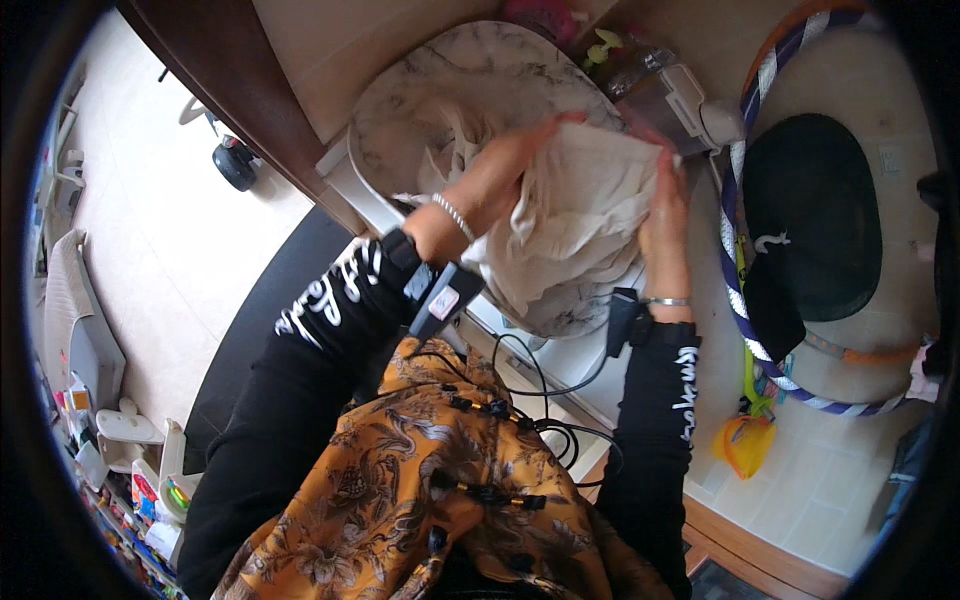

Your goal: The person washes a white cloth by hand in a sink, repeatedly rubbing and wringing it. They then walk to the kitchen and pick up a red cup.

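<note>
A crumpled beige cloth [575, 215] is held up between my two hands, over a round marble-patterned top [400, 115]. My left hand [510, 165] grips its upper left side, the fingertips slightly blurred. On the cloth's right edge, my right hand [665, 215] is closed, with the thumb side toward the top corner. More of the fabric hangs in loose folds toward me, and some lies bunched left of my left wrist. I cannot tell whether the cloth is a garment.
Right of the round top stands a clear plastic container [650, 105] with a white handle. A striped hoop [733, 230] and a dark oval mat [820, 220] are farther right, near an orange net [747, 445]. Black cables [545, 392] hang in front of my body.
</note>
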A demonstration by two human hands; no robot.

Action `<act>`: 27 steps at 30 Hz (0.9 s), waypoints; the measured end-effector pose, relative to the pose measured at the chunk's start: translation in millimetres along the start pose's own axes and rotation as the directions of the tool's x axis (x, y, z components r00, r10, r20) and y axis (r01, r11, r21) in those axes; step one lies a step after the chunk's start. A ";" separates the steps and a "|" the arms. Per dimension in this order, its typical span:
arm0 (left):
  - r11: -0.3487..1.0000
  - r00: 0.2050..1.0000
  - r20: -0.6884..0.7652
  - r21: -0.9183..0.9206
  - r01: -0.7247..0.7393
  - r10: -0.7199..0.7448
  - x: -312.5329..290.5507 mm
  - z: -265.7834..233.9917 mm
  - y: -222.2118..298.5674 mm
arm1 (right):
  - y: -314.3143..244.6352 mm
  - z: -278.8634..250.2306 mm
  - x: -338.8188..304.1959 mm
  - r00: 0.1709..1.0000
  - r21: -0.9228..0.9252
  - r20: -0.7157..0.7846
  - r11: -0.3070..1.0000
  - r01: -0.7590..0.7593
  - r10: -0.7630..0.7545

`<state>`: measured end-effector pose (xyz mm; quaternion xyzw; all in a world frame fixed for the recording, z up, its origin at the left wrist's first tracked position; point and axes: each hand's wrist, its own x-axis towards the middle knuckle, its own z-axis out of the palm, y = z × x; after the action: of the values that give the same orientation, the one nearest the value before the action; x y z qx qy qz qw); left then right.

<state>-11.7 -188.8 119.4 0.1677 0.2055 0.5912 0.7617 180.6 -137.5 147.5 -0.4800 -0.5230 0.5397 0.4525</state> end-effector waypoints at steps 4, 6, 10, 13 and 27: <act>0.766 0.921 0.300 0.522 -0.376 0.247 33.1 11.0 28.4 | -18.5 -25.8 -2.5 0.988 -0.004 -0.002 0.988 0.156 -0.156; 0.380 0.869 0.404 0.785 -0.490 0.286 40.4 7.7 34.4 | -7.3 -41.3 -12.9 0.989 -0.226 -0.060 0.967 0.116 -0.133; -0.473 0.861 0.484 0.729 -0.496 -0.157 -6.1 -41.7 26.7 | 53.1 -36.5 -46.7 0.978 -0.602 0.209 0.791 0.111 0.021; -0.641 0.904 0.307 0.637 -0.428 -0.299 -31.4 -66.7 2.4 | 87.1 -17.2 -82.9 0.884 -0.860 0.466 0.224 0.459 -0.019; -0.520 0.919 0.297 0.759 -0.392 -0.260 90.5 -94.6 -40.2 | 164.5 -22.1 23.4 0.931 -0.922 0.363 -0.132 0.363 0.023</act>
<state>-7.0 -109.7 7.6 0.8636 0.4514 0.1133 0.1941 201.7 -118.6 -17.8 -0.5060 -0.8597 -0.0362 -0.0603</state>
